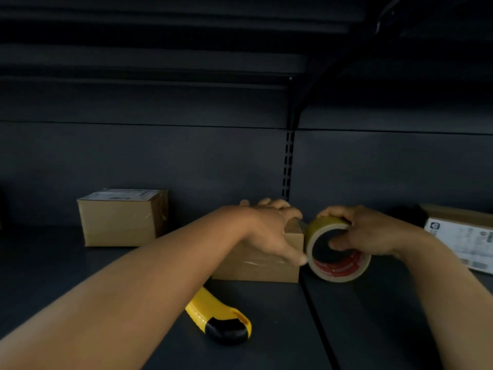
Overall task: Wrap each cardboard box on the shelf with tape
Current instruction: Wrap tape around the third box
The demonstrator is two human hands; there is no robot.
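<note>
So the right hand (373,233) has the tape roll (337,249) gripped properly, thumb hooked through the core and fingers curled over the top rim, roll standing on edge just to the right of the middle box (261,265). The left hand (272,231) is draped over that box, palm on top, fingers reaching past the far top edge and thumb pressing down the front right corner, right where the tape seems to come off the roll.

Tip for this bit: keep that thumb pinning the tape end hard while the roll pulls away, keep the strip taut and flat, and run it around the right side of the box without letting it twist. Hold the box down too, it looks light and will probably slide on the shelf (80,276).

The middle box is plain brown cardboard, small, sitting on the dark shelf, touching or nearly touching the roll. There's a shiny band across its front face that looks like clear tape already on there, but it's dim so I'm not certain.

Further left of the middle box sits another box (120,220) with glossy tape on it, and well off to the right a third box (461,236) with a white label. A yellow and black utility knife (221,319) lies in front of the middle box, partly under the left forearm.
</note>
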